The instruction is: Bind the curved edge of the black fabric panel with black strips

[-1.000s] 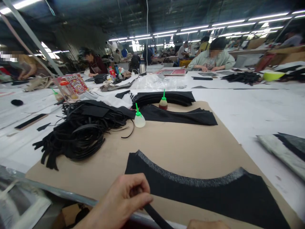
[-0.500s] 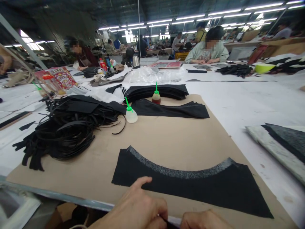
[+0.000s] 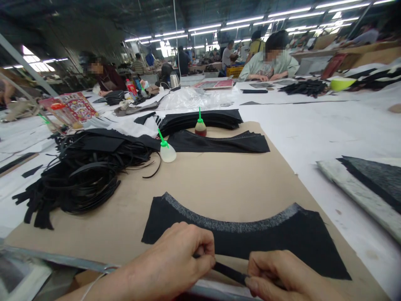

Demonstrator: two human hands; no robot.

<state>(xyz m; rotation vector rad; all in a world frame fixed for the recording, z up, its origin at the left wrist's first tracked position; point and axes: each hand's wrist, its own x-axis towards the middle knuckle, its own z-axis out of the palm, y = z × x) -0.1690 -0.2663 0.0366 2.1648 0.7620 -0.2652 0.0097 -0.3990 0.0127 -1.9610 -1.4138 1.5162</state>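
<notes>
A narrow black strip (image 3: pixel 230 272) is stretched between my two hands at the table's front edge. My left hand (image 3: pixel 188 253) pinches one end with curled fingers. The other end is gripped between the thumb and fingers of my right hand (image 3: pixel 278 274). Just beyond them, a curved black fabric panel (image 3: pixel 244 241) lies flat, with a speckled grey band (image 3: pixel 232 226) along its concave upper edge. My left hand covers part of its lower left side. Brown board (image 3: pixel 194 179) lies under the panel.
A tangled heap of black strips (image 3: pixel 84 175) lies at left. Behind stand two green-tipped squeeze bottles, one with whitish liquid (image 3: pixel 168 154), one with reddish-brown (image 3: pixel 201 128), beside stacked black panels (image 3: pixel 200 119). At right is a marbled slab (image 3: pixel 354 194). Co-workers sit across the white table.
Both hands have risen from the bottom of the view, bringing the black strip into sight. My left index finger, earlier extended over the panel, is now curled in. The view has shifted slightly.
</notes>
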